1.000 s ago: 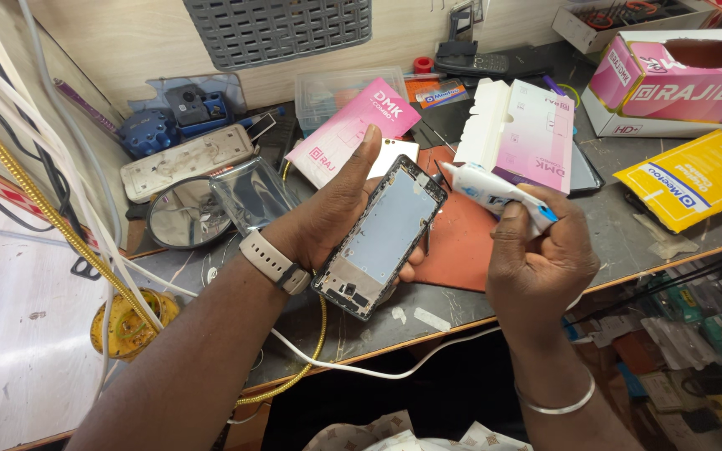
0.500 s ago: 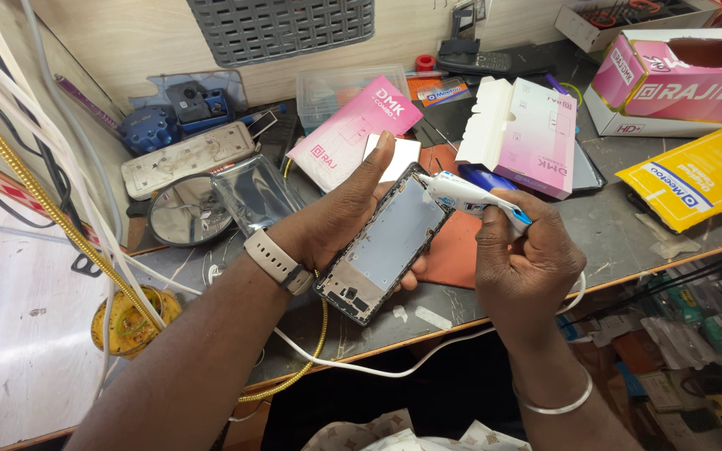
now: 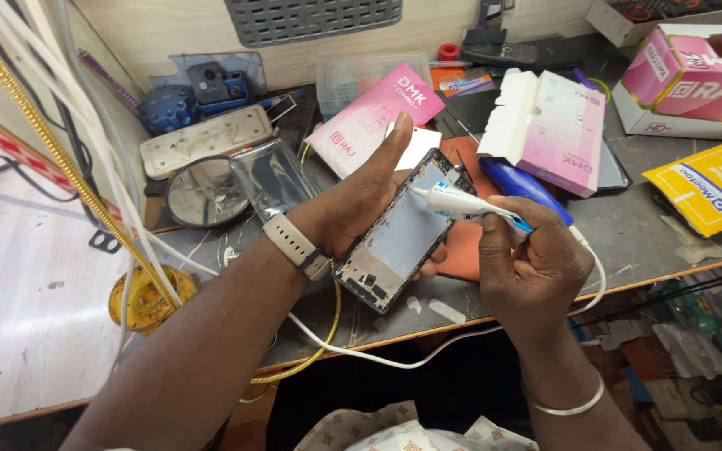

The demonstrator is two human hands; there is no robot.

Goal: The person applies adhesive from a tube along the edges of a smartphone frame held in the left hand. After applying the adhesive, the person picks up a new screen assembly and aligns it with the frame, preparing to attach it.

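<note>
My left hand (image 3: pixel 361 200) holds an opened phone frame (image 3: pixel 399 238) from beneath, tilted, with its bare metal inside facing up. A beige watch strap sits on that wrist. My right hand (image 3: pixel 532 259) grips a white glue tube with a blue band (image 3: pixel 461 203). The tube's pointed tip touches the upper right edge of the phone frame. Both hands hover above an orange mat (image 3: pixel 461 242) on the grey workbench (image 3: pixel 645 225).
Pink boxes (image 3: pixel 373 117) (image 3: pixel 561 129), a yellow packet (image 3: pixel 708 184), a round mirror (image 3: pixel 202 194), a white power strip (image 3: pixel 206 140) and a clear plastic case (image 3: pixel 273 177) crowd the bench. A white cable (image 3: pixel 378 355) hangs off the front edge. Cables run down the left.
My right hand has moved left with the tube, bringing its tip from beside the phone frame onto the frame's upper right edge. The left hand keeps the frame nearly still.
</note>
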